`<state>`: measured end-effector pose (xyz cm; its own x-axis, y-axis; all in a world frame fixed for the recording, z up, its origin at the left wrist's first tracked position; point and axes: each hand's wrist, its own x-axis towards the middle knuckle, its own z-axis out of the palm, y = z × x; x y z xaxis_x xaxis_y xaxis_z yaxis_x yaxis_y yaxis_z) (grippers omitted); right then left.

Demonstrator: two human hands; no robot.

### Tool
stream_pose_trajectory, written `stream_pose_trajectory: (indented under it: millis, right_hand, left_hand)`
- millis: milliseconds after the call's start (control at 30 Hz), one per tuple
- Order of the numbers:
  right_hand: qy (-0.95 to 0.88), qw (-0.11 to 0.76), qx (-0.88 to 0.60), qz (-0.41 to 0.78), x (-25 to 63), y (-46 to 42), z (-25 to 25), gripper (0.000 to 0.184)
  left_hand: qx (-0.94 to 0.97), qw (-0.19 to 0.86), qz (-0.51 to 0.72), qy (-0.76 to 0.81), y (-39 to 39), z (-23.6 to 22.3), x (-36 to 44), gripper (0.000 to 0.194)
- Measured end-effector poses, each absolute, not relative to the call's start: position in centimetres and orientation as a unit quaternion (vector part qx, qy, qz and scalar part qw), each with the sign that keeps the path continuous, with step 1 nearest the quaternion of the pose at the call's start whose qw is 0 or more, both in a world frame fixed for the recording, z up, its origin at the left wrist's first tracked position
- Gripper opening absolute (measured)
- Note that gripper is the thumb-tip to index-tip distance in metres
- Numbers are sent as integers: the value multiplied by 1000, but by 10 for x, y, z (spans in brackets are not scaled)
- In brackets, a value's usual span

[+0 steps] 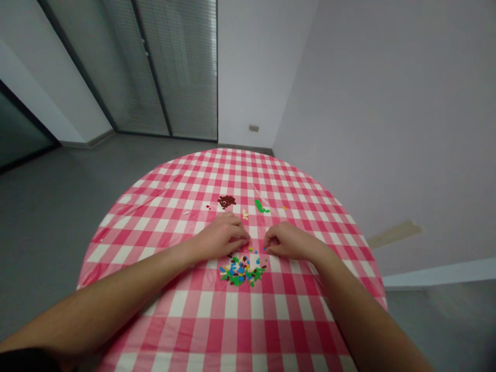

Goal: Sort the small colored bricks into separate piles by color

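Pink-and-white gingham cloth covers a round worktop, whose curved edge drops away to grey floor on the left and sits near a pale wall on the right. Both forearms reach in from the near side, and the left hand and right hand rest close together on the cloth, just above a loose heap of tiny plastic bricks in green, blue, yellow, red and dark tones. Fingers curl downward on both hands, neither in a tight fist — whether either pinches a brick, I cannot tell. A few stray bricks lie in the gap between the hands. Farther out sit a dark brown cluster, a green strip of bricks and a few cream bricks, with open checks all around them and out to the rim. Beyond the worktop stands a glass partition with blinds, and a small wall plate shows no legible writing at this size — nor do the bricks.
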<state>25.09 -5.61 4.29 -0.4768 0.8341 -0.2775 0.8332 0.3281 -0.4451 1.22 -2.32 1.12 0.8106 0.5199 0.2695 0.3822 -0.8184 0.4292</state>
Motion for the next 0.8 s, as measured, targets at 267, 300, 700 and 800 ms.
stream_pose_trajectory:
  millis: [267, 300, 700, 800]
  right_hand:
    - [-828, 14, -507, 240, 247, -54, 40, 17]
    - [-828, 17, -506, 239, 247, -54, 40, 17]
    - [-855, 38, -474, 205, 248, -51, 30, 19]
    - [-859, 40, -471, 196, 246, -51, 28, 18]
  left_hand:
    - [965, 135, 122, 189, -38, 11, 22, 24]
    - [966, 133, 116, 190, -37, 11, 22, 24]
    - [967, 128, 127, 180, -39, 13, 20, 30]
    - [969, 130, 124, 171, -39, 14, 21, 30]
